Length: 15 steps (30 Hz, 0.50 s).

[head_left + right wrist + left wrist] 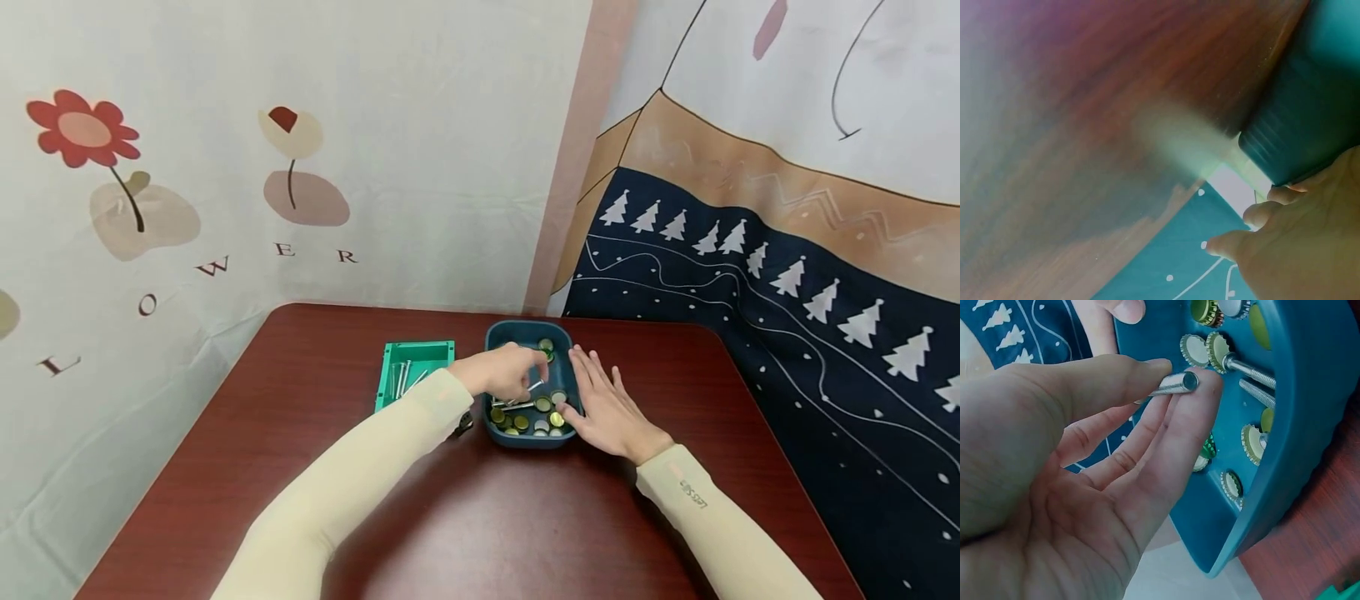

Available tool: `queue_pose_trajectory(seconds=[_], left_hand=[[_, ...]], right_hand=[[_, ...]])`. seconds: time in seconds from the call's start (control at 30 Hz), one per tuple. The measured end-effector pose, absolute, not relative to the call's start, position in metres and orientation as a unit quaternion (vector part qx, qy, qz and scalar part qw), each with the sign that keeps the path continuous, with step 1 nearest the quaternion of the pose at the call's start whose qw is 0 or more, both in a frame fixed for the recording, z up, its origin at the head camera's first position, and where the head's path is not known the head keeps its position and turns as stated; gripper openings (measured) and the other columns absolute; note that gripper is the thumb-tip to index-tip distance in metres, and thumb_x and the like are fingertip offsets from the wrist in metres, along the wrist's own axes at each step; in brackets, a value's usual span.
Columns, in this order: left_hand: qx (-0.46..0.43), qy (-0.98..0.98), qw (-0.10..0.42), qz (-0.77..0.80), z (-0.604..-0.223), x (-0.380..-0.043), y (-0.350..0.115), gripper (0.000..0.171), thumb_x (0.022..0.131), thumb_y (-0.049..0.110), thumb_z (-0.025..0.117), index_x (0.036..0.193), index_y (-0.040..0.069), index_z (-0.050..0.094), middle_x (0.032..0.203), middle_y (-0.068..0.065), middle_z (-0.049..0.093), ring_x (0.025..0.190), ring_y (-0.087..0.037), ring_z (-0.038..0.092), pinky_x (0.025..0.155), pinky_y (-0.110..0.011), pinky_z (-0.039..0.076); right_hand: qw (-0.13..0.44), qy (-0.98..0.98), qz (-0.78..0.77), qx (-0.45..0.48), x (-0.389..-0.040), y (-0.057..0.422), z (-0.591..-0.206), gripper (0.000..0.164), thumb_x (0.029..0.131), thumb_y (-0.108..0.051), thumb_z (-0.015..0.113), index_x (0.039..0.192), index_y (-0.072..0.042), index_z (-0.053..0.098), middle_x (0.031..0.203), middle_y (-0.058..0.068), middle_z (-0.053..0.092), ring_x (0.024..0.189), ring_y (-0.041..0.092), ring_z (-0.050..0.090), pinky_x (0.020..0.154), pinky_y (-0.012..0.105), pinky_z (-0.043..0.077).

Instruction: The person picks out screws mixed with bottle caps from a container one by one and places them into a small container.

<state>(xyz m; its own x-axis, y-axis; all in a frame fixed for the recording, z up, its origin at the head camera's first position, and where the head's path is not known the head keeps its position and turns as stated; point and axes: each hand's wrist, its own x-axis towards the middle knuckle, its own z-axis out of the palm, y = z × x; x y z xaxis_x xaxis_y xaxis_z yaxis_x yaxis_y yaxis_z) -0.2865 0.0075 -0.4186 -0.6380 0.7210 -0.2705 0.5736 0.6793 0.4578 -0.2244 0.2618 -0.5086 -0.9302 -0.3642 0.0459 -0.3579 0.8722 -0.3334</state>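
My left hand (506, 372) is over a dark blue bin (531, 442), and its thumb and index finger pinch a silver bolt (1177, 383) by its round-headed end. Inside the bin lie several crown bottle caps (1216, 351), gold, silver and green, along with further bolts (1254, 370) among them. My right hand (611, 414) lies along the bin's right side, its fingers extended and the thumb over the rim. To the left of the bin stands a green tray (381, 385) with several long bolts (402, 377) in it.
Both containers stand toward the back of a dark red wooden table (480, 517). Behind hang a pale printed curtain (442, 167) and, at the right, a navy cloth (750, 333) with white trees. My left forearm passes close to the green tray.
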Motion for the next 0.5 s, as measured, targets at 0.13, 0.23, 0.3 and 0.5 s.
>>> queue_pose_trajectory(seconds=[0.13,0.23,0.3,0.5], left_hand=[[0.354,0.884,0.233,0.195,-0.416,-0.288,0.001,0.040,0.112,0.009,0.078,0.150,0.011,0.070,0.100,-0.004,0.077,0.077,-0.014,0.071,0.074,-0.028,0.060],[0.347,0.881,0.238,0.216,-0.415,-0.290,-0.003,0.039,0.112,0.008,0.077,0.150,0.010,0.069,0.098,-0.005,0.078,0.074,-0.015,0.074,0.073,-0.028,0.062],[0.346,0.879,0.238,0.225,-0.416,-0.291,-0.005,0.039,0.111,0.007,0.077,0.149,0.008,0.069,0.096,-0.005,0.079,0.073,-0.017,0.076,0.073,-0.029,0.063],[0.337,0.881,0.230,0.242,-0.418,-0.293,-0.011,0.039,0.110,0.005,0.077,0.148,0.007,0.069,0.100,-0.006,0.079,0.076,-0.019,0.078,0.073,-0.029,0.066]], right_hand=[[0.012,0.968,-0.167,-0.187,-0.225,0.261,-0.509,0.097,0.118,-0.051,0.060,0.188,-0.005,0.011,0.198,0.017,0.010,0.182,0.052,0.014,0.140,0.085,0.014],[0.011,0.968,-0.168,-0.185,-0.225,0.261,-0.508,0.097,0.117,-0.051,0.060,0.188,-0.006,0.011,0.198,0.016,0.010,0.183,0.052,0.014,0.141,0.085,0.014],[0.009,0.968,-0.169,-0.185,-0.225,0.261,-0.508,0.097,0.117,-0.051,0.060,0.188,-0.006,0.011,0.198,0.016,0.010,0.183,0.052,0.014,0.140,0.085,0.014],[0.007,0.969,-0.165,-0.185,-0.226,0.263,-0.510,0.098,0.117,-0.053,0.061,0.188,-0.007,0.011,0.198,0.016,0.011,0.182,0.052,0.014,0.140,0.085,0.015]])
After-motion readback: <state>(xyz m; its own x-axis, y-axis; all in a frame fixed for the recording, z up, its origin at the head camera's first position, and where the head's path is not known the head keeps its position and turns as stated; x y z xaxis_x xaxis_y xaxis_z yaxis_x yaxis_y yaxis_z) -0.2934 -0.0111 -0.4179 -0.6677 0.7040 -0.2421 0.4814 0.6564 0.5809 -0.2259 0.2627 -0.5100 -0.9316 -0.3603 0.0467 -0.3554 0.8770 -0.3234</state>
